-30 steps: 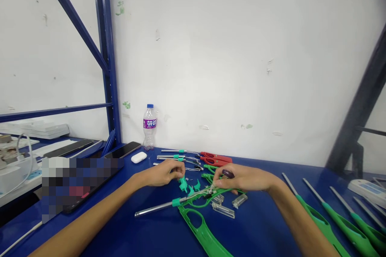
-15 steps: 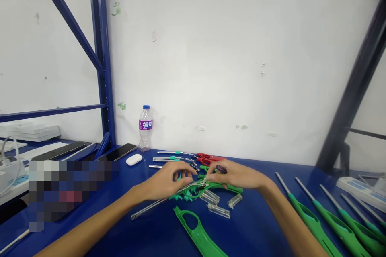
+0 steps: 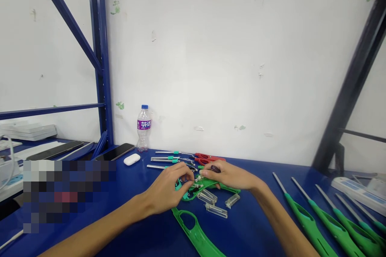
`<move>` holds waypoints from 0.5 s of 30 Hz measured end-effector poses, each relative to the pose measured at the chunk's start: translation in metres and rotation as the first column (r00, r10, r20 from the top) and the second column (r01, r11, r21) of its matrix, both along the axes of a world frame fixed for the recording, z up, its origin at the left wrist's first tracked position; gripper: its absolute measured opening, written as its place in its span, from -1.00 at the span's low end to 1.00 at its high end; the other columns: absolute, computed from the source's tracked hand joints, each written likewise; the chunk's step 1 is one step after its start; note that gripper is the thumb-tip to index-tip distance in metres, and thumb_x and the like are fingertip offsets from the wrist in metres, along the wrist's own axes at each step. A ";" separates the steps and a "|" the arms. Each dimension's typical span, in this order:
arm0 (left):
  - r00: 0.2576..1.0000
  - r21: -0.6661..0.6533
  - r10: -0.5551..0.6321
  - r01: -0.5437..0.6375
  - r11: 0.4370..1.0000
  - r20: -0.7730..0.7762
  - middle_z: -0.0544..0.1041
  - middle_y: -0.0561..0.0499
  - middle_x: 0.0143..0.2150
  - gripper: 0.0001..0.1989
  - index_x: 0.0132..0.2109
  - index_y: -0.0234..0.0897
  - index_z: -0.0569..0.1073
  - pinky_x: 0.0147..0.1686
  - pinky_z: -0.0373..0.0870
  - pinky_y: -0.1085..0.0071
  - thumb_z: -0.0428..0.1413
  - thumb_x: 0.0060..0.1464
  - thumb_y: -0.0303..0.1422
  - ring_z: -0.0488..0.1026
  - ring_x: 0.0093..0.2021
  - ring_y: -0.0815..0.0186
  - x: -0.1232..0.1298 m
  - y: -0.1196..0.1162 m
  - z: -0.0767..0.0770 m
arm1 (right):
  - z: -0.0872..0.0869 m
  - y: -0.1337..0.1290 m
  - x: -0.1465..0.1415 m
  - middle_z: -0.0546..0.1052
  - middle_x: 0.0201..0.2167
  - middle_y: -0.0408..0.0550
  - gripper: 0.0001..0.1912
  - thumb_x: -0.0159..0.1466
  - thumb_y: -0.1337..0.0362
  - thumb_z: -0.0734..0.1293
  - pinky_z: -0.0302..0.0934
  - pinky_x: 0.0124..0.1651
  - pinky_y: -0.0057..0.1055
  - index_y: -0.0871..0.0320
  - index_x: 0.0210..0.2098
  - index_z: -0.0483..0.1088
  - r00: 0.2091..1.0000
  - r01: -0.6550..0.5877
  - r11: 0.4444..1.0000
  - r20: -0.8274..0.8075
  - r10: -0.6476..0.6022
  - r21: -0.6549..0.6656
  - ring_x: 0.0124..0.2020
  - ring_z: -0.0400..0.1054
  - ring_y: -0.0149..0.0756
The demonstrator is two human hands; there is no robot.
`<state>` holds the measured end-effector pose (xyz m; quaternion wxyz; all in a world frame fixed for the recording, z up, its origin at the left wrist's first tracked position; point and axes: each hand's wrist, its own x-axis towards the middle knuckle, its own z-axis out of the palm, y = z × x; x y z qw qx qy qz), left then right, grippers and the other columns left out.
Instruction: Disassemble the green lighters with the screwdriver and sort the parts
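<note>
My left hand [image 3: 173, 186] has thumb and fingers curled together beside a teal plastic part [image 3: 178, 185]; what they grip is mostly hidden. Under both hands lies a green lighter half-shell [image 3: 230, 188] with small wires and fittings. In my right hand [image 3: 229, 174] sits a tool with a dark handle [image 3: 215, 169], its tip hidden at the shell. Several clear plastic fuel tanks [image 3: 216, 210] rest just in front of the shell. Nearer to me is another green shell half [image 3: 199, 235].
Several metal lighter rods with teal collars [image 3: 169, 158] lie behind my hands, beside red handle shells [image 3: 208, 158]. Assembled green lighters [image 3: 313, 225] line the right side. Toward the back left are a bottle [image 3: 144, 128], a white case [image 3: 132, 159] and a phone [image 3: 116, 151].
My left hand has drawn slightly down and its fingers have closed in. The metal rod that jutted out below it no longer shows. My right hand stays over the shell.
</note>
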<state>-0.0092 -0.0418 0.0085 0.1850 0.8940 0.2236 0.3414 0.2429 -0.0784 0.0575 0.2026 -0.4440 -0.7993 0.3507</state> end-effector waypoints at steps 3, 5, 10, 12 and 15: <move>1.000 0.025 -0.012 0.012 1.000 -0.004 0.51 -0.04 -0.11 -0.91 -0.18 -0.23 0.52 -0.04 0.39 0.25 0.12 0.30 -0.38 0.47 -0.08 0.21 -0.002 -0.004 0.001 | 0.001 0.000 -0.001 0.26 -0.55 -0.24 -0.38 0.41 -0.32 0.27 0.05 -0.37 -0.42 0.12 -0.39 0.25 1.000 0.000 1.000 -0.001 0.000 0.015 -0.50 0.21 -0.41; 1.000 0.037 -0.023 0.023 0.999 -0.013 0.50 -0.06 -0.06 -0.92 -0.19 -0.21 0.54 0.02 0.39 0.23 0.14 0.28 -0.38 0.48 -0.03 0.18 -0.002 -0.006 0.000 | 0.001 0.000 -0.001 0.26 -0.55 -0.25 -0.38 0.42 -0.32 0.25 0.04 -0.39 -0.42 0.11 -0.40 0.23 1.000 0.008 1.000 0.003 -0.008 0.027 -0.51 0.19 -0.42; 0.999 0.054 -0.033 0.034 0.998 -0.021 0.48 -0.05 -0.03 -0.94 -0.17 -0.20 0.53 0.04 0.40 0.23 0.15 0.25 -0.41 0.47 0.00 0.19 -0.001 -0.007 -0.003 | 0.000 0.000 -0.002 0.22 -0.56 -0.26 -0.36 0.42 -0.33 0.23 0.04 -0.39 -0.41 0.11 -0.43 0.19 0.999 0.030 0.999 0.018 -0.031 0.042 -0.51 0.23 -0.41; 1.000 0.054 -0.012 0.012 0.998 -0.005 0.49 -0.04 -0.05 -0.92 -0.11 -0.20 0.51 0.00 0.41 0.25 0.12 0.28 -0.42 0.47 -0.04 0.21 -0.001 -0.005 -0.004 | 0.000 0.000 -0.002 0.20 -0.54 -0.26 -0.36 0.42 -0.34 0.23 0.07 -0.38 -0.42 0.11 -0.42 0.19 0.999 0.034 0.999 0.016 -0.035 0.036 -0.49 0.25 -0.40; 0.999 0.054 0.035 -0.036 0.998 0.028 0.49 -0.02 -0.07 -0.87 -0.01 -0.19 0.49 -0.06 0.41 0.27 0.09 0.35 -0.41 0.46 -0.10 0.23 0.000 0.000 -0.005 | 0.000 0.000 -0.005 0.20 -0.53 -0.26 -0.36 0.42 -0.35 0.21 0.08 -0.39 -0.42 0.11 -0.39 0.22 0.999 0.044 0.999 0.011 -0.044 0.030 -0.49 0.23 -0.41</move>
